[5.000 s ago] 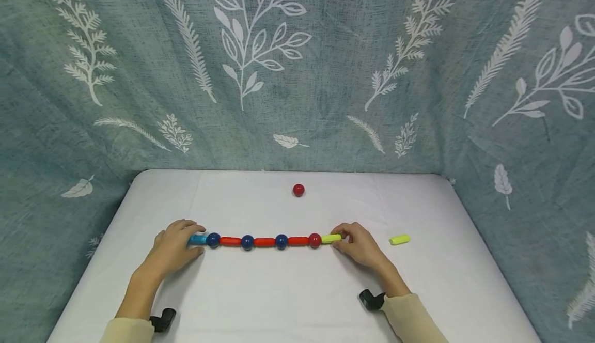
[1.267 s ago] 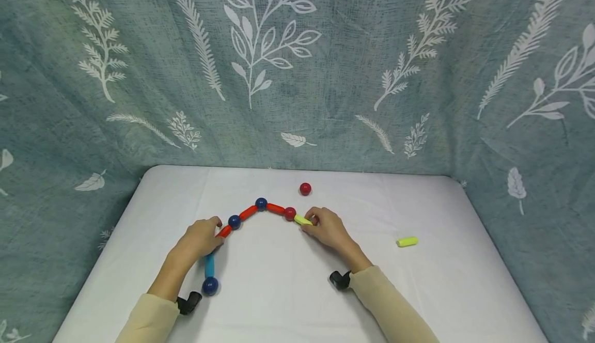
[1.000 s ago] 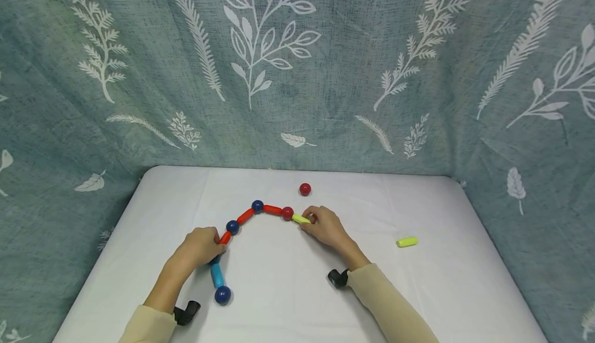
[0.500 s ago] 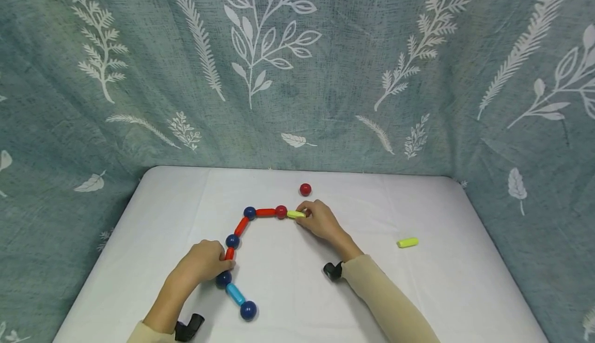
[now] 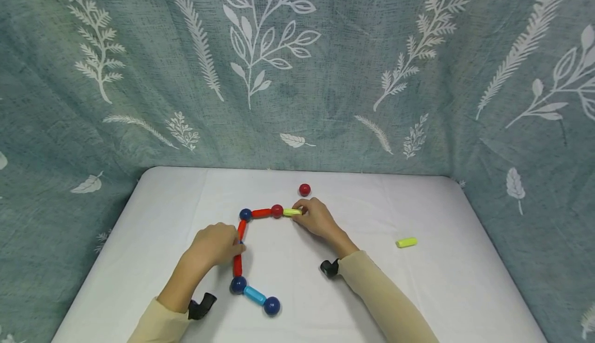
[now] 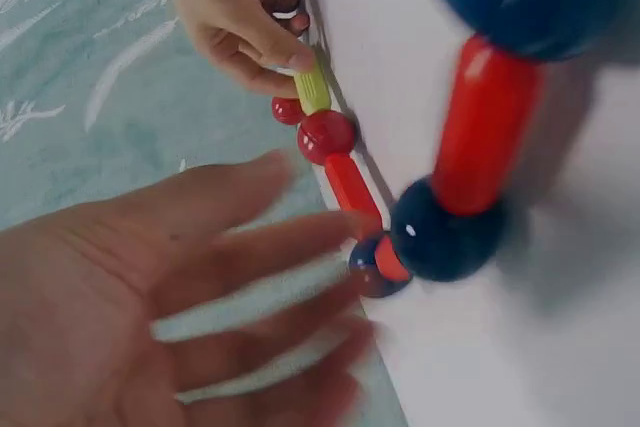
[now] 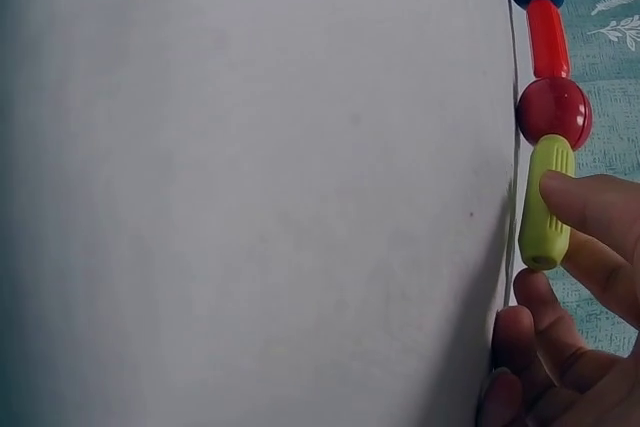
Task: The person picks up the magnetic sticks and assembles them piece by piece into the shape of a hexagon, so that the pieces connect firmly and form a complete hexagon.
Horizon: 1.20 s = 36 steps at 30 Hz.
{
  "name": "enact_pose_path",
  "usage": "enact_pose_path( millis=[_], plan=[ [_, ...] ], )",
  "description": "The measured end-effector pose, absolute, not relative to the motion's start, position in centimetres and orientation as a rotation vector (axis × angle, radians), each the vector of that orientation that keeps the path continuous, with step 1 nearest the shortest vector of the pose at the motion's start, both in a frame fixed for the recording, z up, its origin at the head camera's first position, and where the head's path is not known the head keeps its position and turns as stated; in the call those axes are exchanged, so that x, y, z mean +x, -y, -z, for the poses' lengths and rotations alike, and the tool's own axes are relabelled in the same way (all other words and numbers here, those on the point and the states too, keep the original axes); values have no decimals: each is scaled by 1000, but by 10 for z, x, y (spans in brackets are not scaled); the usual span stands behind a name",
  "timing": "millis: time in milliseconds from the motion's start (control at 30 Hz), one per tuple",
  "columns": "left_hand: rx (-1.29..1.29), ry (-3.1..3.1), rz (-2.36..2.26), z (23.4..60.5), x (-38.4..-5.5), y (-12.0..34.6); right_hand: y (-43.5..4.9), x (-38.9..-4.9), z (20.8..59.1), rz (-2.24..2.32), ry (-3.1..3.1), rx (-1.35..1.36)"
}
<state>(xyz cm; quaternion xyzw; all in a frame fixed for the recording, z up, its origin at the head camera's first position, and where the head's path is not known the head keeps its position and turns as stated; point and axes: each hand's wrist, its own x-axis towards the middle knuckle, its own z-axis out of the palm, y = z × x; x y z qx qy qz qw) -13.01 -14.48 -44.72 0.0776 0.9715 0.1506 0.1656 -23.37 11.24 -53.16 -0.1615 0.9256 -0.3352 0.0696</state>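
Observation:
A bent chain of magnetic rods and balls lies on the table. My right hand pinches the yellow-green magnetic rod at its far end, beside a red ball. From there run a red rod, a blue ball and further red rods toward me. The near end has a blue ball, a light blue rod and another blue ball. My left hand is at the chain's left side, partly covering a middle ball; in the left wrist view its fingers are spread, gripping nothing.
A loose red ball lies beyond my right hand. Another yellow-green rod is off to the right. The white table meets a teal leaf-print curtain at its back edge.
The chain has gone from a straight row to a bent shape, its light blue end swinging toward the right. My left hand has released a red rod and shifted farther from me.

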Motion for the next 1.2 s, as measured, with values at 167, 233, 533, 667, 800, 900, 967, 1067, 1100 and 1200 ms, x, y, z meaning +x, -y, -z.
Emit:
enact_pose_path(
  millis=[167,233,533,667,800,900,967,1067,1100,1200],
  plan=[
    [500,-2878,-386,448,-175,115,-115,-236,532,1067,-2775,-452],
    [589,-2874,-358,453,-193,101,-118,-237,532,1135,-2760,-423],
    [632,-2781,-307,481,-236,68,-128,-256,534,1408,-2806,-172],
    [637,-2763,-338,485,-241,62,-129,-267,540,1453,-2849,-108],
    [613,-2753,-383,489,-240,62,-126,-272,543,1407,-2862,-68],
    [602,-2759,-416,492,-240,63,-122,-273,541,1355,-2858,-47],
    [606,-2765,-423,493,-240,64,-119,-272,538,1323,-2868,-41],
    [618,-2769,-428,495,-240,64,-118,-273,537,1283,-2891,-31],
    [621,-2771,-430,495,-240,64,-117,-273,537,1275,-2899,-25],
    [626,-2780,-417,497,-241,64,-117,-274,537,1251,-2919,-14]
  ],
)
